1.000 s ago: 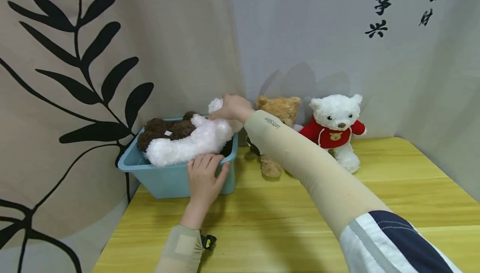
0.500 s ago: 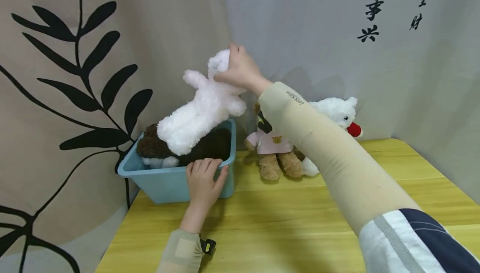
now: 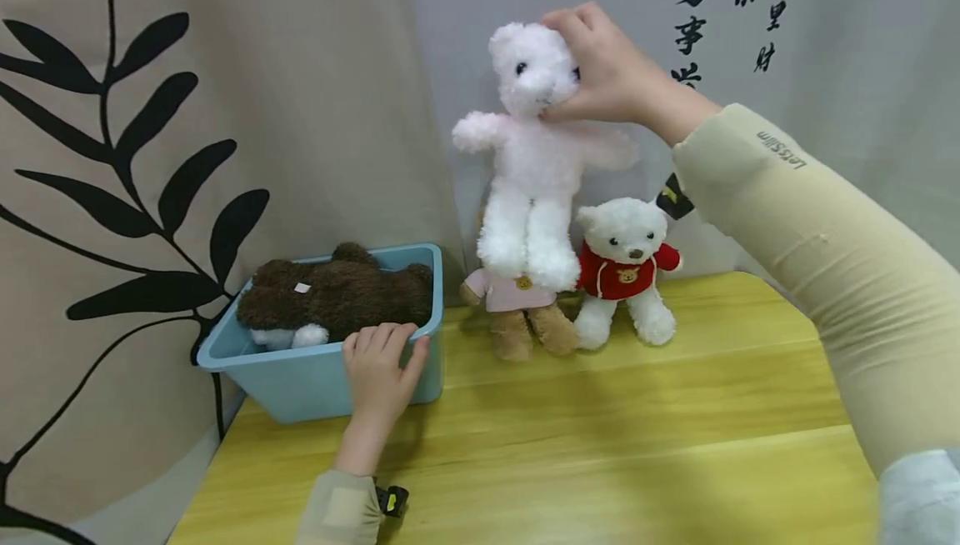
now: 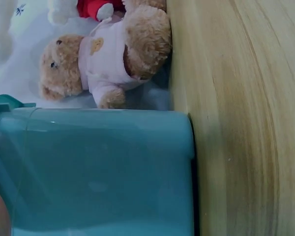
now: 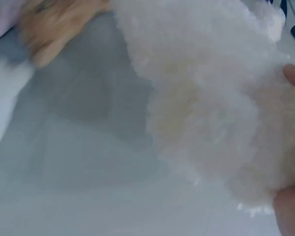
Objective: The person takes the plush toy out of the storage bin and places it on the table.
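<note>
A white teddy bear [image 3: 536, 153] hangs upright in mid-air, its head gripped from the side by my right hand [image 3: 615, 70]. In the right wrist view its white fur [image 5: 201, 88] fills the middle, with fingertips at the right edge. My left hand [image 3: 378, 374] holds the front rim of a light blue plastic bin [image 3: 300, 387], near its right corner; the inner fingertips are hidden. Inside the bin a dark brown plush toy [image 3: 345, 295] lies face down, with white plush parts [image 3: 288, 337] showing beneath it.
A tan teddy bear [image 4: 105, 64] in a pink shirt sits right of the bin, its head hidden behind the held bear in the head view. Beside it sits a white bear [image 3: 622, 270] in a red hoodie. Behind the wooden table [image 3: 585, 445] hangs a printed curtain [image 3: 337, 112].
My right hand has lifted the white teddy bear out of the bin, up and to the right, turning it upright to face me. My left hand has stayed on the rim.
</note>
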Action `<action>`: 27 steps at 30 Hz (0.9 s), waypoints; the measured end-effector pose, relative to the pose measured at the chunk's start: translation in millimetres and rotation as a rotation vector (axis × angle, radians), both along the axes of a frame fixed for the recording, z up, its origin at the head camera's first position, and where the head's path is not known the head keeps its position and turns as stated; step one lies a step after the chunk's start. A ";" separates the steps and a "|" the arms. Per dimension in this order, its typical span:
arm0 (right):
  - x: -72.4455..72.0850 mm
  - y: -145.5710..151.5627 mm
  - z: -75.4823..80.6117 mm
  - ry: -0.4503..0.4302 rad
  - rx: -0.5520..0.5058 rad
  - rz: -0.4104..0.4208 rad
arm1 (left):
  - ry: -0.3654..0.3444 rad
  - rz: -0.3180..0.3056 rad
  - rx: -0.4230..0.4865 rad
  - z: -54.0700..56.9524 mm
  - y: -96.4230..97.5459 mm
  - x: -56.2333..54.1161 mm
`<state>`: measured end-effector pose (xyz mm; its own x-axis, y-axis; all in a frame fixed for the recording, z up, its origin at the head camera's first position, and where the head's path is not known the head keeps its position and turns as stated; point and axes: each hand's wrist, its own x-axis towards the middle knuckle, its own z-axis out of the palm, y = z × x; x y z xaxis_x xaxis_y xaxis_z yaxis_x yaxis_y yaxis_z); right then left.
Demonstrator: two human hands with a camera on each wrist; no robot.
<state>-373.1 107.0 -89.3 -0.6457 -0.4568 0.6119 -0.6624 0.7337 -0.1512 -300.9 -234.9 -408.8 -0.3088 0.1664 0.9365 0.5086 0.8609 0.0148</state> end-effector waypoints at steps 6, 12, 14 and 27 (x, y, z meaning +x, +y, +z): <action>15.0 64.1 -14.3 0.082 0.119 -0.014 | 0.006 0.015 0.006 1.9 -9.8 0.2; 24.9 121.4 -45.2 0.123 0.186 -0.108 | 0.012 0.028 0.010 2.6 -16.5 2.3; 25.9 138.7 -59.2 0.087 0.184 -0.128 | 0.011 0.029 0.014 2.8 -18.5 3.7; -4.7 198.0 -192.6 0.224 0.167 -0.215 | 0.032 0.045 0.002 6.7 -35.9 10.7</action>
